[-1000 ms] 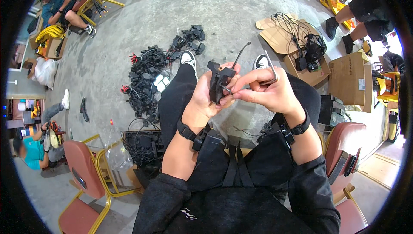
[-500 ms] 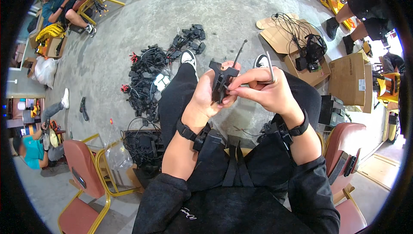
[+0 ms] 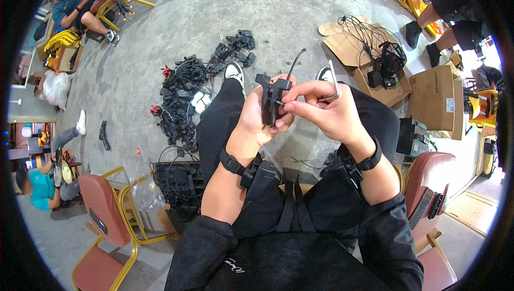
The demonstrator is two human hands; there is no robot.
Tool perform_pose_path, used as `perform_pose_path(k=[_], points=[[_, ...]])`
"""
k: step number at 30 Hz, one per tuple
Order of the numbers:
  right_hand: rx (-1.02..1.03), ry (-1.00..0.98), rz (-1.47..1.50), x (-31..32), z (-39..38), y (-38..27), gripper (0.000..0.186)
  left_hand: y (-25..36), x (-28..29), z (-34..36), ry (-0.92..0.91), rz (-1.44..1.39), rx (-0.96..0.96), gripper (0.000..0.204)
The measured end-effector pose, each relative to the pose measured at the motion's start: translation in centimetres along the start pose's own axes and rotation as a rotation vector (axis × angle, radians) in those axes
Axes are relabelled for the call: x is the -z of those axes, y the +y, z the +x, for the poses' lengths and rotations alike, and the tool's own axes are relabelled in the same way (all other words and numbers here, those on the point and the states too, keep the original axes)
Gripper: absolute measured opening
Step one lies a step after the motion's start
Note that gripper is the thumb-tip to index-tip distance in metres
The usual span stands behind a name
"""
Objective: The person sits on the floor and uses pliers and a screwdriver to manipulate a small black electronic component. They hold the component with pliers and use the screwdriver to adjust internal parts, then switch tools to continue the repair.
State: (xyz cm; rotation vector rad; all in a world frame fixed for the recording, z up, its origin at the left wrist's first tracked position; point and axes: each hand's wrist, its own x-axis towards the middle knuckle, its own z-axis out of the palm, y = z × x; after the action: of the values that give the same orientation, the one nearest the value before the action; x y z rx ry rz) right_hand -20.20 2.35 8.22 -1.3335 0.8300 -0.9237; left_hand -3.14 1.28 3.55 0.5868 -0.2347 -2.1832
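My left hand (image 3: 252, 117) is closed around a black plastic bracket-like part (image 3: 269, 98), held upright above my lap. A thin black cable (image 3: 294, 65) sticks up from the part's top right. My right hand (image 3: 326, 112) pinches a small dark screw-like piece (image 3: 279, 103) between thumb and forefinger, against the part's right side. A silver L-shaped hex key (image 3: 334, 78) is tucked in the same hand's other fingers, its long arm pointing up. The pinching fingertips partly hide the small piece.
Heaps of black cabled parts (image 3: 182, 90) lie on the floor at left. An open carton (image 3: 383, 90) with a cable bundle and a larger cardboard box (image 3: 431, 98) stand at right. Red-brown chairs (image 3: 104, 203) flank me. Other people sit at left; one stands upper right.
The black part has tilted slightly and shifted a little left in my left hand. My right fingertips have moved slightly up along its side, and the hex key has swung a bit.
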Motion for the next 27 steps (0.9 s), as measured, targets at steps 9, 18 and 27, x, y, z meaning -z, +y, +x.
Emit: perform_pose_path(k=[9,18,27], points=[[-0.159,-0.057,0.317,0.2,0.9,1.5,0.013,-0.1,0.2,0.3,-0.004,0.082,-0.045,0.027],[-0.176,0.060,0.124,-0.3,0.9,1.0,0.032,0.0,0.4,0.4,-0.074,0.177,-0.069,0.029],[-0.139,-0.133,0.152,1.5,0.3,0.1,0.041,0.2,-0.5,0.1,-0.091,0.243,0.088,0.043]])
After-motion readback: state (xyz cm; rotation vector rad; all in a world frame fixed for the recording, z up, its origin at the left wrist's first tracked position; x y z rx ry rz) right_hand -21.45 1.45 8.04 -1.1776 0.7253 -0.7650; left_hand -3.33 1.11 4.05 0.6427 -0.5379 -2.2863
